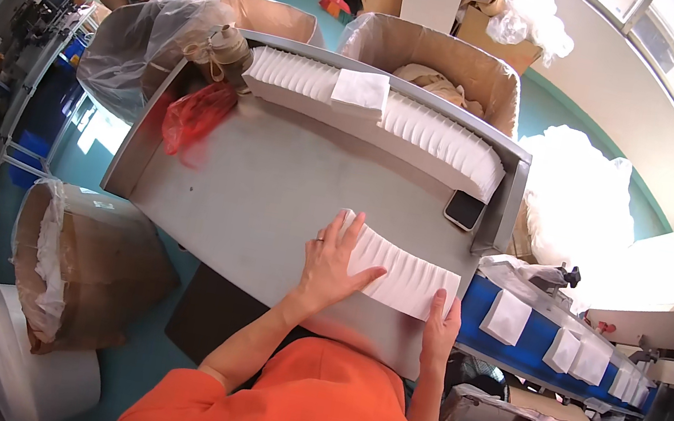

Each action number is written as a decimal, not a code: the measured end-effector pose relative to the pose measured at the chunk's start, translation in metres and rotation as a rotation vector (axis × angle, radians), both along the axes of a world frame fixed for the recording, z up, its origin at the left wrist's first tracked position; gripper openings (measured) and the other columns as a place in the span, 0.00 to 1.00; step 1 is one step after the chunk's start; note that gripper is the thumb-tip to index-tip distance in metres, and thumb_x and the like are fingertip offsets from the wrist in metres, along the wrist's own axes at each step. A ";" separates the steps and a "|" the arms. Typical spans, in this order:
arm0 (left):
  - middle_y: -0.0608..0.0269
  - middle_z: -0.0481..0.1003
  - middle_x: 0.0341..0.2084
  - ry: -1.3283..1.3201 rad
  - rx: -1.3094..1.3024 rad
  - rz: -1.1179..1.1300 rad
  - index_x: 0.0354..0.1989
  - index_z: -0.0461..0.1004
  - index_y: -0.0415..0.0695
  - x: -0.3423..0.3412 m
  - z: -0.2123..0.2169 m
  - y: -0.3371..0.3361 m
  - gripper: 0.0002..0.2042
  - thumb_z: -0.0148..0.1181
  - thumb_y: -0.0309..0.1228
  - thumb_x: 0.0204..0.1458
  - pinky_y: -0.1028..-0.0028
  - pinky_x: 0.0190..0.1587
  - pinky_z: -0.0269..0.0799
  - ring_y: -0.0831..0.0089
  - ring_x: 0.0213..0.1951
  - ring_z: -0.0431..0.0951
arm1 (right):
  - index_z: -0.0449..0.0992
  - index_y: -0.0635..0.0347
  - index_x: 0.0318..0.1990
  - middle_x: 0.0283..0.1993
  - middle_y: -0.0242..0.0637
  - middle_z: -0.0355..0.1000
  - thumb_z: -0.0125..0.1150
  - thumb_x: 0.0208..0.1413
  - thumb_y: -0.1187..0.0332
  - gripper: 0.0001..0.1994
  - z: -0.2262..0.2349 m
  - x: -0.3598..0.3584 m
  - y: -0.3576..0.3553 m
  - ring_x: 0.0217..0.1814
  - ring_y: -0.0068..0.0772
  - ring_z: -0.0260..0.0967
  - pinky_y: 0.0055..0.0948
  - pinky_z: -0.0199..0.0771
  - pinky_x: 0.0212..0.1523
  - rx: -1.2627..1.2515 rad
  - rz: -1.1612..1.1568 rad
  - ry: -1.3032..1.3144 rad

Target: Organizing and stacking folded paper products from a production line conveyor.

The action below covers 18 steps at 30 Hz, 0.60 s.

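A short row of white folded napkins [398, 271] lies on the steel table [270, 181] close to me. My left hand [333, 259] rests flat against the row's left end, fingers spread, a ring on one finger. My right hand [441, 319] presses against the right end, so the row sits between both hands. Farther back, a long row of the same napkins [448, 144] runs along the table's rear rim, with a loose stack [360, 93] lying on top of it.
A dark phone [464, 209] lies by the table's right rim. A red plastic bag [195, 118] sits at the left. A blue conveyor [541, 332] with white napkin packs runs at the right. Cardboard boxes [436, 57] stand behind; a lined bin [80, 260] and paper rolls are at the left.
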<state>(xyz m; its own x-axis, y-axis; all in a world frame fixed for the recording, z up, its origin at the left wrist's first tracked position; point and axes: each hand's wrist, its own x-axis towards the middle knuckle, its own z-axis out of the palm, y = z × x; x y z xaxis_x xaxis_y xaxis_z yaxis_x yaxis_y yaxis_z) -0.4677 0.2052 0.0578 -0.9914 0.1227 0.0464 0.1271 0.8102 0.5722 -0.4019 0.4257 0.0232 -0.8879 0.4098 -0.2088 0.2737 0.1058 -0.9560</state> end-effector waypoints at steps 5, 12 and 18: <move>0.41 0.56 0.63 0.135 -0.059 0.092 0.68 0.54 0.46 -0.003 -0.009 -0.008 0.45 0.65 0.57 0.45 0.52 0.54 0.60 0.46 0.59 0.62 | 0.71 0.62 0.52 0.46 0.34 0.73 0.52 0.63 0.55 0.19 0.008 0.016 0.015 0.43 0.26 0.71 0.27 0.69 0.44 -0.825 -0.058 -0.254; 0.41 0.55 0.64 0.014 0.035 0.017 0.69 0.53 0.47 -0.001 -0.004 -0.003 0.47 0.64 0.60 0.45 0.50 0.58 0.57 0.44 0.61 0.61 | 0.69 0.66 0.51 0.44 0.38 0.73 0.56 0.63 0.55 0.21 -0.015 0.027 0.049 0.43 0.30 0.73 0.22 0.73 0.41 -0.832 -0.413 -0.112; 0.41 0.49 0.66 0.055 0.000 -0.044 0.69 0.56 0.50 0.007 0.000 0.017 0.45 0.63 0.60 0.44 0.51 0.56 0.58 0.44 0.60 0.60 | 0.70 0.69 0.51 0.46 0.39 0.73 0.52 0.65 0.54 0.23 0.014 0.000 -0.002 0.48 0.28 0.69 0.27 0.67 0.49 -0.016 0.016 -0.165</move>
